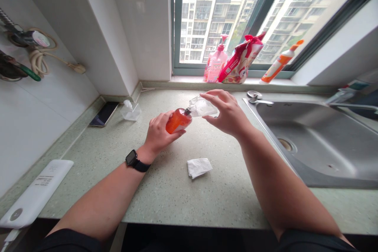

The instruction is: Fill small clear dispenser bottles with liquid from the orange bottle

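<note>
My left hand [161,132] is wrapped round a bottle of orange liquid [177,120], tilted so that its dark neck points up and to the right. That neck meets the mouth of a clear bottle [201,106], which lies tipped toward it. Thumb and fingers of my right hand [226,110] grip the clear bottle from its right side. Whether liquid passes between the two is too small to tell. A folded white tissue [199,167] lies on the counter, nearer to me than the bottles. Back left stands a clear plastic cup-like piece with a white pump top [130,110].
A phone [104,114] and a white power bank [38,189] lie on the left of the counter [165,197]. To the right is a steel sink [313,138]. A pink pump bottle [216,63], a red pouch [243,59] and an orange-white bottle [280,63] stand on the windowsill.
</note>
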Available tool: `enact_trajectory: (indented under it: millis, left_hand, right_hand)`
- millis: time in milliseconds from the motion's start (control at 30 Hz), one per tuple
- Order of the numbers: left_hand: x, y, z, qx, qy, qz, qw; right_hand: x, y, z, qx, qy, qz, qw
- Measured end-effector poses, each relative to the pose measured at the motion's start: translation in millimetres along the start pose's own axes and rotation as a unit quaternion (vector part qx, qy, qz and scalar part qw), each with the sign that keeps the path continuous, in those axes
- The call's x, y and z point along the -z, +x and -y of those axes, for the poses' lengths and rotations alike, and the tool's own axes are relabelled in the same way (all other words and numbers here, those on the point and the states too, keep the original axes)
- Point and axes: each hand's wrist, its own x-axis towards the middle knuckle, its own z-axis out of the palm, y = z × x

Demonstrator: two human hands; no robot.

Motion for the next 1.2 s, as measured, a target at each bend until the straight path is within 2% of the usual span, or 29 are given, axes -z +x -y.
enact_trajectory:
  millis: [467, 1200]
  left_hand:
    - [-0.8, 0.5, 0.1, -0.005, -0.003, -0.005, 1.0]
    - [-1.6, 0.7, 1.7, -0.01, -0.005, -0.003, 1.0]
  right_hand:
    - [-2.4, -1.0, -3.1, 0.033, -0.006, -0.03, 0.999]
    - [0.2, -0.8, -2.4, 0.047, -0.025, -0.026, 0.998]
